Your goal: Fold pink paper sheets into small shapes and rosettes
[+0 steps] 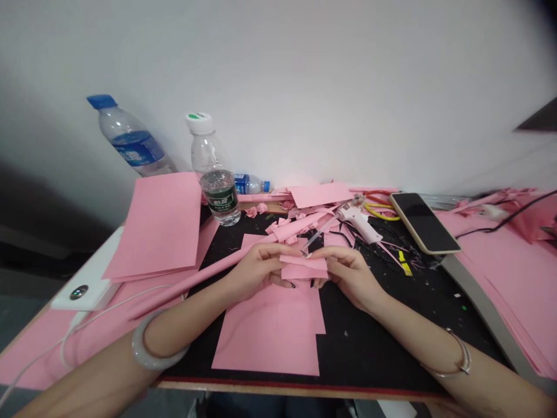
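Both my hands meet over the middle of the black mat (369, 342) and pinch a small folded piece of pink paper (303, 266). My left hand (256, 268) grips its left side with curled fingers. My right hand (348, 273) grips its right side, thumb on top. Beneath them lies a larger pink sheet (272, 334). A long rolled pink paper tube (204, 278) runs diagonally under my left hand. A pale bangle (150, 351) is on my left wrist, a thin metal bracelet (459, 357) on my right.
A pink-handled glue gun (359, 222) and a phone (424, 222) lie behind my hands. Three water bottles (215, 171) stand or lie at the back left near a pink paper stack (161, 223). A white power bank (87, 278) sits at the left edge. More pink sheets (509, 273) lie right.
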Demonstrator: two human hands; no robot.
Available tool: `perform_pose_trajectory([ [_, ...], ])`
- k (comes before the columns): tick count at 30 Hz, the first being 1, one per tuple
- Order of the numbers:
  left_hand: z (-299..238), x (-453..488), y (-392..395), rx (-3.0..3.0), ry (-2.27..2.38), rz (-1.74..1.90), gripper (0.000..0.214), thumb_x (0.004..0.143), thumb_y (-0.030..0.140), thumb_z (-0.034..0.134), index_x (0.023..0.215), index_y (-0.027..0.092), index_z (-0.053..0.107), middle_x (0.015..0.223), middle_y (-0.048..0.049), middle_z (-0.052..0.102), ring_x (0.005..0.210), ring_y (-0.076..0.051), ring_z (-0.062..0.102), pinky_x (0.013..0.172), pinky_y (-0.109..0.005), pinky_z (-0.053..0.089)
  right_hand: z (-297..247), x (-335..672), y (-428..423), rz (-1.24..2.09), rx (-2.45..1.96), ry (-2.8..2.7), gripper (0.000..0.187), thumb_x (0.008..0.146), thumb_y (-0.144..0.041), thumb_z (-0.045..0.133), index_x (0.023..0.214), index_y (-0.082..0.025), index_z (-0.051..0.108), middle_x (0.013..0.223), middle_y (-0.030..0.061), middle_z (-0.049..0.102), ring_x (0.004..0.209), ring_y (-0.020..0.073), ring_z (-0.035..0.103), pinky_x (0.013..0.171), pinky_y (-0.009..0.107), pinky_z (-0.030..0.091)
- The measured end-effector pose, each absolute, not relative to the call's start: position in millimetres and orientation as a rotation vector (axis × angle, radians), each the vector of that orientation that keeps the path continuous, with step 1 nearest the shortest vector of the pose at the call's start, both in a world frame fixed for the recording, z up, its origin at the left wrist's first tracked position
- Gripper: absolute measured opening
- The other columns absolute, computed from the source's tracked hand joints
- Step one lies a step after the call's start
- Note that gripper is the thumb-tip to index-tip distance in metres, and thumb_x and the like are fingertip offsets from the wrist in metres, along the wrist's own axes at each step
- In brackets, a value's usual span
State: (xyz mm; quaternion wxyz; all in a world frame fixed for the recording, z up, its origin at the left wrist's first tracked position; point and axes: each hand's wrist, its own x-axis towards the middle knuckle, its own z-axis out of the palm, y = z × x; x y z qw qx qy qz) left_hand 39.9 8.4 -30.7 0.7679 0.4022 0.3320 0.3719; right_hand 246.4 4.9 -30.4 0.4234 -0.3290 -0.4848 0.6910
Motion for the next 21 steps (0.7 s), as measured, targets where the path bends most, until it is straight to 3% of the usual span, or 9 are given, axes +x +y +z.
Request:
perform_pose_trajectory([
  [6, -27.3, 39.8, 8.4, 0.850, 0.652, 0.812, 0.024, 0.074, 0.028, 0.059, 0.084, 0.009, 0.069, 0.078, -0.0084, 0.066, 0.066, -0.019, 0.066, 0.058, -0.033, 0.058, -29.0, 245.2, 4.3, 1.747, -0.860, -1.217, 0.015, 0.078, -0.028, 0.061, 0.085, -0.014, 0.064, 0.062, 0.0028, 0.066, 0.055, 0.0163, 0.066, 0.053, 0.027, 0.055],
  [12, -24.2, 44.6, 5.1, 1.096, 0.849, 0.776, 0.032, 0.075, 0.021, 0.065, 0.107, 0.017, 0.060, 0.095, -0.0068, 0.065, 0.075, -0.016, 0.066, 0.060, -0.026, 0.057, -29.4, 239.0, 3.3, 1.648, -0.981, -1.332, 0.027, 0.074, -0.021, 0.067, 0.098, -0.019, 0.053, 0.067, -0.0026, 0.064, 0.055, 0.0120, 0.066, 0.053, 0.022, 0.056],
  [21, -22.8, 44.1, 4.2, 1.199, 0.922, 0.725, 0.029, 0.078, 0.023, 0.062, 0.106, 0.014, 0.065, 0.101, -0.0100, 0.068, 0.086, -0.018, 0.065, 0.071, -0.028, 0.054, -29.4, 239.5, 2.0, 1.621, -1.066, -1.354, 0.026, 0.074, -0.026, 0.067, 0.097, -0.018, 0.057, 0.072, -0.0006, 0.066, 0.059, 0.0141, 0.068, 0.055, 0.024, 0.057],
])
